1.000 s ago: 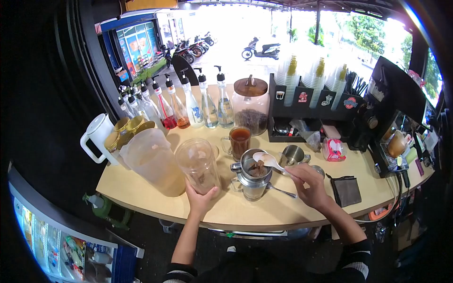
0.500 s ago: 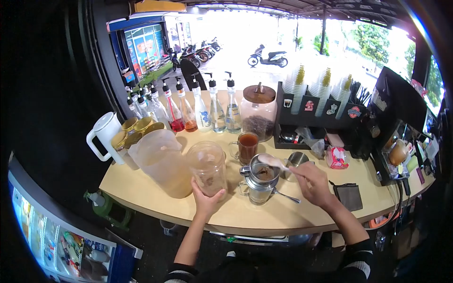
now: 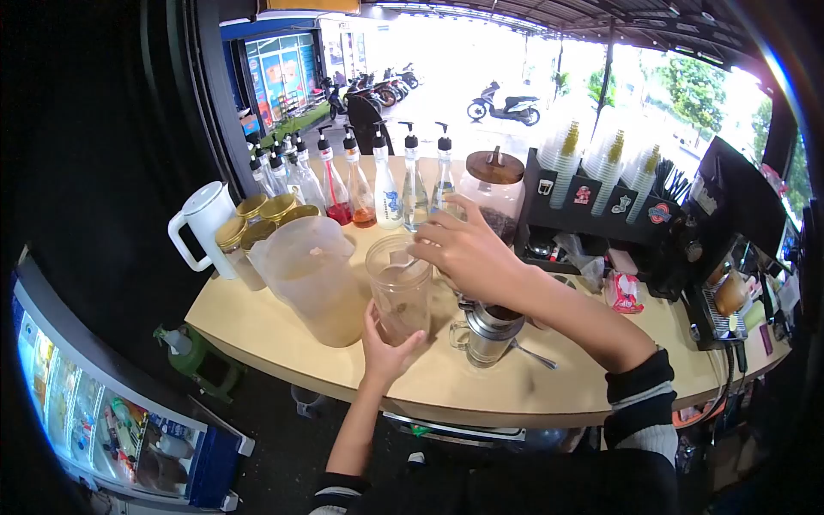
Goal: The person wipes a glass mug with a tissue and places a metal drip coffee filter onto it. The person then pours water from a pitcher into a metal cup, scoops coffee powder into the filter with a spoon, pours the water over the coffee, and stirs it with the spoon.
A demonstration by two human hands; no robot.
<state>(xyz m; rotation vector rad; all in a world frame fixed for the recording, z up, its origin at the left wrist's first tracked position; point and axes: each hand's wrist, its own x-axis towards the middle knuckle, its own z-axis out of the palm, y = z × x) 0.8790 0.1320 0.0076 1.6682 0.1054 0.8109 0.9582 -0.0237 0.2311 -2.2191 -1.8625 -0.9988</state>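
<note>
Fingers of the left hand (image 3: 384, 348) are wrapped around the lower part of a clear plastic jar (image 3: 400, 289), which is held upright on the pale counter (image 3: 257, 330) just beside a large translucent pitcher (image 3: 311, 279). The right hand (image 3: 463, 253) is closed above the jar's mouth, and a spoon (image 3: 403, 268) is dipped inside; its handle is covered by the fingers, so the grip itself cannot be made out. What lies in the jar is blurred behind the plastic. A metal cup (image 3: 487, 330) is half hidden under the right forearm, and its contents are not seen. A second spoon (image 3: 534, 354) is laid beside it on the counter. Syrup pump bottles (image 3: 386, 184) are lined up at the back, next to a lidded glass jar (image 3: 493, 193) partly covered by the right hand. A white jug (image 3: 204, 225) is set at the left, with gold-lidded jars (image 3: 257, 221) crowded behind the pitcher.
</note>
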